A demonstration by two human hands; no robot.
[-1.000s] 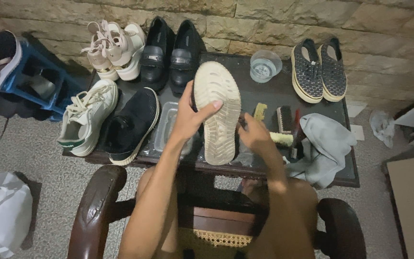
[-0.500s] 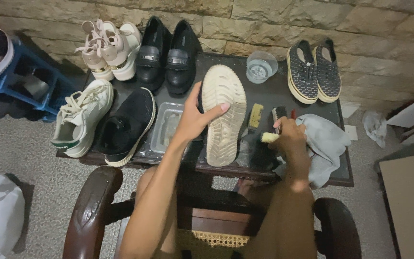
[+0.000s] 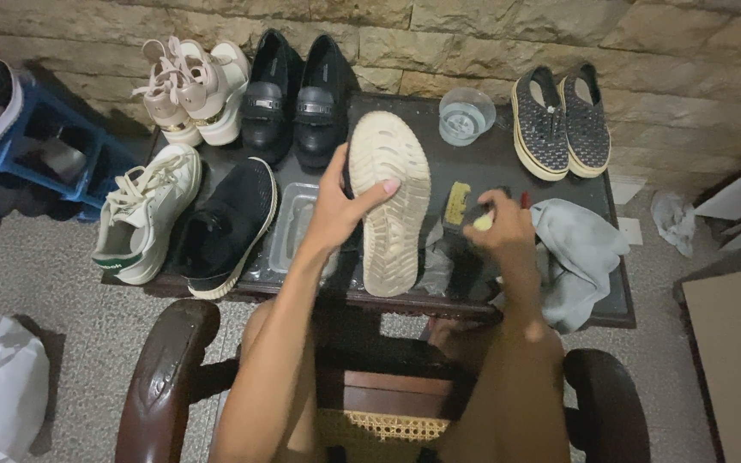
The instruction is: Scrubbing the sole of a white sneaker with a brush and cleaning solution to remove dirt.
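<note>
L hand (image 3: 340,206) grips a shoe (image 3: 388,201) sole-up, thumb across the pale tread, over the middle of the dark table (image 3: 490,163). R hand (image 3: 497,227) sits just right of the shoe, fingers closed on a small yellowish item, too small to ID. Grey cloth (image 3: 581,257) right of that hand; clear tray (image 3: 289,227) left of the shoe; water cup (image 3: 466,116) behind it.

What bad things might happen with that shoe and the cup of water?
The left hand holds the upturned shoe only by its edge, so it might slip. The right hand reaches among small tools just below the cup of water; a bump might spill it toward the grey cloth.
</note>
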